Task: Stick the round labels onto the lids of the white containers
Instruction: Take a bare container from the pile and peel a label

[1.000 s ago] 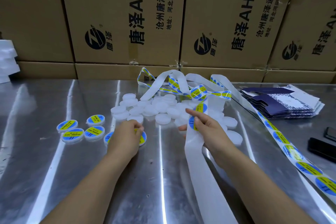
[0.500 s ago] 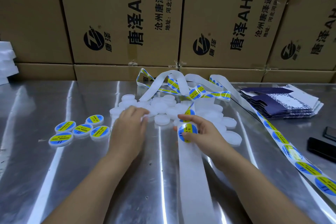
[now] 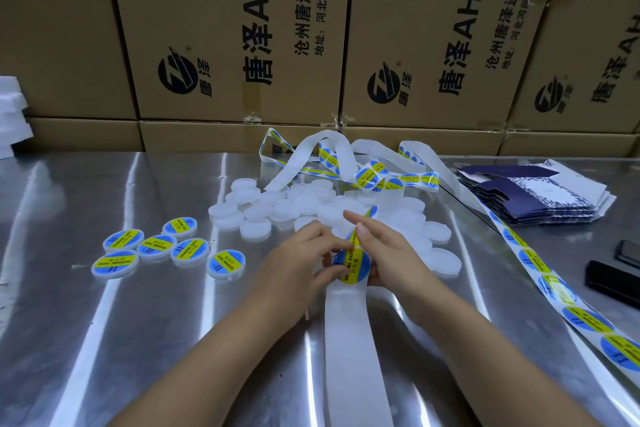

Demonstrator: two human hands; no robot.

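My left hand [image 3: 298, 265] holds a white container just in front of the pile; its lid is mostly hidden under a round blue and yellow label [image 3: 353, 267]. My right hand [image 3: 391, 253] pinches the top edge of that label between thumb and fingers. The empty white backing strip [image 3: 349, 340] runs from under my hands toward me. Several labelled containers [image 3: 156, 247] lie in a group at the left. A pile of plain white containers [image 3: 287, 210] sits behind my hands. The strip of unused labels [image 3: 554, 288] curls behind the pile and runs down the right side.
The steel table [image 3: 104, 340] is backed by a wall of cardboard boxes [image 3: 235, 45]. A stack of flat dark blue cartons [image 3: 530, 194] lies at the right, with two black phones [image 3: 613, 282] nearer the right edge. White foam pieces [image 3: 10, 114] stand at the far left.
My left hand left a labelled container with the group at the left, took a plain one from the pile and brought it to my right hand, which has laid a peeled label over it.
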